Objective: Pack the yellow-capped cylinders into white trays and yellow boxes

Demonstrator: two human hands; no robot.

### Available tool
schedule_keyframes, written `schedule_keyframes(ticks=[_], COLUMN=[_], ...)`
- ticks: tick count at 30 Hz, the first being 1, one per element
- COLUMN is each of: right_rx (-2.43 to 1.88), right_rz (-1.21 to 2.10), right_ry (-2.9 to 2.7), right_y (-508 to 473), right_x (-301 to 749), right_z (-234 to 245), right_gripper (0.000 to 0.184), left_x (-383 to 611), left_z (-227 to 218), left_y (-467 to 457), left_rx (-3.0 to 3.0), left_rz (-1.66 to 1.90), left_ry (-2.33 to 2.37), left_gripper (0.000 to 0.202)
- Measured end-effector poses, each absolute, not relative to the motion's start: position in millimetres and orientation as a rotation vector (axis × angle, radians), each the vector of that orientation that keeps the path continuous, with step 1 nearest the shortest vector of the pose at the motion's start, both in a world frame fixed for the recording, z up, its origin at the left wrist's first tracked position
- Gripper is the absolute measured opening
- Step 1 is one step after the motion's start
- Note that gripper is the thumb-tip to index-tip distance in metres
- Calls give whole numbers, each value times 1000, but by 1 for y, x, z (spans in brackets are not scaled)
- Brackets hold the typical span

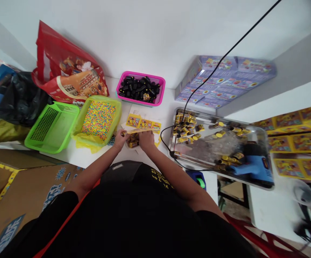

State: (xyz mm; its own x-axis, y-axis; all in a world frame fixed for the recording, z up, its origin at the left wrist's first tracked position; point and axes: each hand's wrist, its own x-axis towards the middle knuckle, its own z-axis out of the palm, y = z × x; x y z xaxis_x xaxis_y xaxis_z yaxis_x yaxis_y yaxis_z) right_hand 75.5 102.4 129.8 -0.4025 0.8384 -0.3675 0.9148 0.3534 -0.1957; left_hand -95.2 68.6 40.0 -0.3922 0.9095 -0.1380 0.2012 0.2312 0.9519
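Note:
My left hand [120, 139] is closed in a pinch at the left end of a thin yellow strip of card [134, 131]. Bent over the strip's right part is my right hand [146, 139], its fingers closed on it and partly hidden. Just beyond the strip lies a yellow printed carton sheet [144, 123] with cartoon faces. Between and below my hands, small bottles with brown and gold labels [133, 141] sit together, half covered by the strip.
A pink basket [163, 86] of black bottles stands behind. Left are a yellow-lined basket of coloured candy beads [98, 118] and a green basket [41, 141]. Right, a metal tray [198, 154] bears labelled bottles and a blue heat gun [257, 165]; a black cable [220, 62] crosses above.

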Motion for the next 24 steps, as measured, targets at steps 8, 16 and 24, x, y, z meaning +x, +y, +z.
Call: schedule_keyframes(ticks=[8,16,24], right_rx=[1377,1075,1134], right_rz=[-644,-716,-628], right_ry=[2404,2547,2639], right_y=[89,101,95], right_x=[59,74,44], right_z=[120,122,112], right_gripper=[40,32,48], left_x=[-92,-93,-84], left_z=[45,44,44], left_y=[69,65,70], left_rx=[1024,997,1013], left_rz=[1194,1191,1182], left_ry=[1755,1735,1681], left_gripper=[41,40,43])
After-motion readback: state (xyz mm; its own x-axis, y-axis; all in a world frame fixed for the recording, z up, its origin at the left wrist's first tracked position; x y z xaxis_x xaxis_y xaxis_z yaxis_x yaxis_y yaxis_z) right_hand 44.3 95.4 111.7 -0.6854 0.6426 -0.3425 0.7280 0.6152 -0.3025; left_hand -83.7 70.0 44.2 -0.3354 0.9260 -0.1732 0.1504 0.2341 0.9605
